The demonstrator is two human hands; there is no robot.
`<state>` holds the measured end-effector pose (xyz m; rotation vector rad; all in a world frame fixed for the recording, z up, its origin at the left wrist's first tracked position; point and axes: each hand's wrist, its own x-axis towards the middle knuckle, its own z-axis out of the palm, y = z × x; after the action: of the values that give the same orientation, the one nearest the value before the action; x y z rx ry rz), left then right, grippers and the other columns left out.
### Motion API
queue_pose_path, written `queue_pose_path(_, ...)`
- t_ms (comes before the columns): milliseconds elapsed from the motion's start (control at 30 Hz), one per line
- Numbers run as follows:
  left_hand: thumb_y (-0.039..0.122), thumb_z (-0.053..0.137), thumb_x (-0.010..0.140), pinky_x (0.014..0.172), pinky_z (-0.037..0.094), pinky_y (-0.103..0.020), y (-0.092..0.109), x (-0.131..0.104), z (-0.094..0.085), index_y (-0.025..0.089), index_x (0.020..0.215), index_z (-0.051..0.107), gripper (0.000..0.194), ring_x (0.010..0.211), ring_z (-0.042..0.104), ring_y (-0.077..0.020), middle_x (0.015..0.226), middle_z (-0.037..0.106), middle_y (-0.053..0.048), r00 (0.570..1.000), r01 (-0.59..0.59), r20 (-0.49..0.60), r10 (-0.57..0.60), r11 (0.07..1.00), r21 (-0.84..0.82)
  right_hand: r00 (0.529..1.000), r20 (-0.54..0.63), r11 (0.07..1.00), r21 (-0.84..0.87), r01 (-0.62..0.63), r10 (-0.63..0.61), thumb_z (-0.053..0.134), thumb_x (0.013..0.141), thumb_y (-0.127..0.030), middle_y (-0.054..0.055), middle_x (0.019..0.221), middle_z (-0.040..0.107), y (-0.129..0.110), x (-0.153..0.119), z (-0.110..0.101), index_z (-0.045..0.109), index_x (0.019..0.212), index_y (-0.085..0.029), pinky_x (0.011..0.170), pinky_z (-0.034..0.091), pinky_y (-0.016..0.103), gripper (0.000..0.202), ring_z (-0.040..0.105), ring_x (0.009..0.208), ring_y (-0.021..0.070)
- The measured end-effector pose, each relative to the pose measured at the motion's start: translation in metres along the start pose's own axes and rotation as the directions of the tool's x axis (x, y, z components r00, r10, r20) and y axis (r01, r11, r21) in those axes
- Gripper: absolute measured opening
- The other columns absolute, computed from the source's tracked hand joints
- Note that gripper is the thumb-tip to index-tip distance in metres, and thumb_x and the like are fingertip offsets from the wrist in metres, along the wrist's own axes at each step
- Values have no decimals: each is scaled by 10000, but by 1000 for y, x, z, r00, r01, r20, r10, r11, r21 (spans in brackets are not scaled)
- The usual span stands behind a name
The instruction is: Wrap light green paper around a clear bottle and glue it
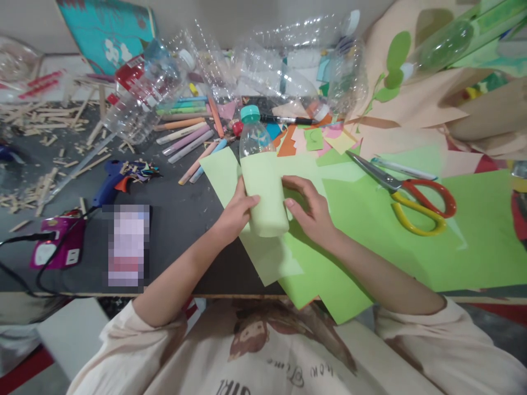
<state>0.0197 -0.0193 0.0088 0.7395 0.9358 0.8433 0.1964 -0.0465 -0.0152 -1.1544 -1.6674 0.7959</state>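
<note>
A clear plastic bottle point(256, 137) with a teal cap stands nearly upright in front of me, tilted slightly. Pale green paper point(267, 192) wraps around its body. My left hand point(236, 215) grips the wrapped bottle from the left, thumb pressed on the paper's front. On the other side, my right hand point(312, 211) is partly curled with thumb and fingers apart, close to the bottle's right side and holding nothing. Light green sheets point(272, 263) lie under and behind the bottle, over a larger bright green sheet point(411, 263).
Scissors point(387, 181) with red and yellow handles lie to the right. A blue glue gun point(109, 184), a blurred-out phone point(128, 244) and a purple power box point(57, 241) are left. Markers point(187, 140), paper scraps and several empty bottles point(280, 71) fill the back; wooden stick pieces point(41, 123) are scattered left.
</note>
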Motion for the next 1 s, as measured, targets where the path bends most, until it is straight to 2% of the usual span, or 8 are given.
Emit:
queue_pose_path(133, 336, 766, 624, 1082, 444, -471, 0, -2, -2, 218, 1384, 342, 878, 1336, 483, -353, 1376, 553, -113, 998, 11, 60, -15, 998, 60, 999, 3, 999, 36, -34, 34, 512, 956, -495, 104, 1256, 653, 2, 0, 3, 506, 1323, -261, 946, 549, 426, 435, 663, 1112, 235)
queue_pose_path(233, 363, 792, 641, 1094, 431, -461, -1, -4, -4, 228, 1382, 370, 864, 1367, 446, -356, 1399, 537, -114, 995, -13, 97, 6, 997, 75, 999, 7, 998, 43, -52, 51, 518, 948, -511, 107, 1257, 658, 3, -1, 5, 516, 1318, -258, 898, 559, 417, 448, 665, 1099, 239)
queue_pose_path(433, 432, 802, 674, 1102, 414, -450, -2, -3, -5, 228, 1380, 392, 841, 1379, 426, -351, 1432, 507, -115, 997, -24, 75, 16, 993, 114, 995, 3, 993, 69, -96, 96, 566, 921, -518, 113, 1192, 711, 4, 0, 4, 593, 1242, -225, 779, 567, 380, 436, 684, 1058, 246)
queue_pose_path(700, 489, 793, 679, 1081, 425, -440, -4, -2, -5, 208, 1360, 390, 840, 1355, 445, -347, 1396, 527, -122, 997, -72, 55, 63, 978, 193, 985, 8, 974, 149, -171, 172, 575, 886, -595, 93, 1167, 696, 6, 2, 5, 648, 1162, -244, 843, 558, 409, 452, 657, 1055, 230)
queue_pose_path(800, 489, 801, 672, 1073, 428, -436, -5, -3, -6, 215, 1336, 406, 820, 1339, 462, -342, 1371, 547, -114, 996, -84, 53, 75, 977, 194, 986, -14, 972, 171, -162, 166, 605, 861, -606, 72, 1049, 682, 5, 3, 6, 679, 1096, -251, 798, 562, 394, 433, 652, 968, 216)
queue_pose_path(900, 494, 813, 650, 1023, 458, -441, -4, -5, -6, 205, 1305, 422, 815, 1278, 518, -350, 1315, 579, -118, 996, -79, 53, 70, 978, 191, 983, 39, 956, 228, -185, 181, 592, 867, -611, 60, 974, 660, 3, 2, 7, 668, 1133, -240, 766, 566, 378, 462, 643, 851, 188)
queue_pose_path(1000, 488, 832, 621, 982, 481, -444, -3, -6, -4, 199, 1300, 409, 850, 1206, 568, -345, 1259, 604, -118, 996, -80, 47, 73, 980, 183, 986, 67, 953, 254, -164, 152, 637, 840, -602, 75, 1015, 654, 2, -1, 10, 650, 1177, -227, 764, 566, 368, 504, 638, 866, 187)
